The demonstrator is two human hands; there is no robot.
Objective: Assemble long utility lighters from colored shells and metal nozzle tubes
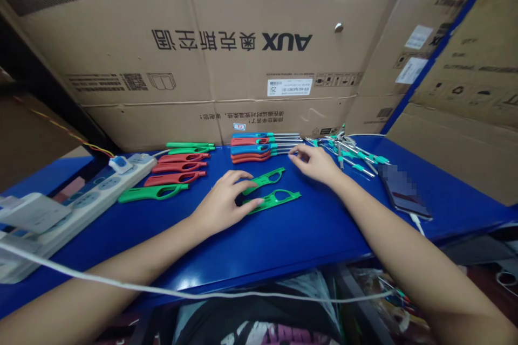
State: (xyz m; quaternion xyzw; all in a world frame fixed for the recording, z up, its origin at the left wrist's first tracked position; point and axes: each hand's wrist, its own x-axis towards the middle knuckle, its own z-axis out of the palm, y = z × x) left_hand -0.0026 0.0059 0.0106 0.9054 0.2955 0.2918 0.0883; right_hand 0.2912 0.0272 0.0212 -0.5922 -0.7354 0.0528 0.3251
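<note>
Two green plastic lighter handle shells lie side by side before me, the far shell (265,179) and the near shell (279,198). My left hand (226,199) rests over their left ends with fingers and thumb apart, touching them. My right hand (318,164) has its thumb and forefinger curled around the metal rod end of an orange long-reach lighter (251,158), lowest of a stack. Above it in that stack are blue lighters (251,149) and a red one. Right of this hand lies a loose pile of metal rods with teal parts (352,151).
Red handle shells (174,178) and green handle shells (151,193) lie at the left beside a white power strip (97,199). A phone (404,191) with a cable sits at right. Cardboard (226,75) walls the back of the blue table (291,237). A white cord (194,295) crosses in front.
</note>
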